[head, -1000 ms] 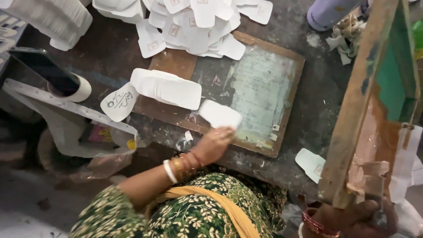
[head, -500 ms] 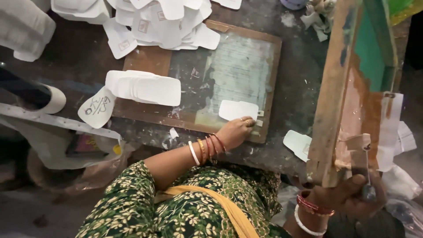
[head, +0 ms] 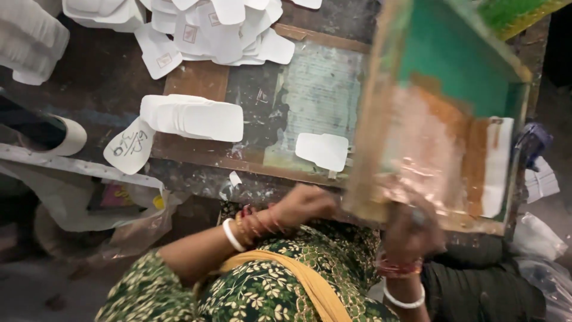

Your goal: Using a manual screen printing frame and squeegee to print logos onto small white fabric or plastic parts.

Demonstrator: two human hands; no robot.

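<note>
My right hand (head: 411,229) grips the near edge of a wooden screen frame (head: 441,119) with green mesh and orange-brown ink, held tilted over the right side of the printing board (head: 196,80). A single white card (head: 322,150) lies on the board's pale green panel, just left of the frame. My left hand (head: 304,206) is drawn back near my body, below the board's front edge and beside the frame's near corner; it is blurred, with fingers curled and nothing in them. A stack of blank white cards (head: 193,116) lies on the board's left part.
Several printed white cards (head: 220,27) are spread at the far side. A loose marked card (head: 128,146) lies by the stack. A roll of tape (head: 68,137) and a plastic bag (head: 89,203) are at left, with more white pieces (head: 27,36) far left.
My left hand let go of the white card on the panel and pulled back toward me. The screen frame in my right hand swung down and left over the board.
</note>
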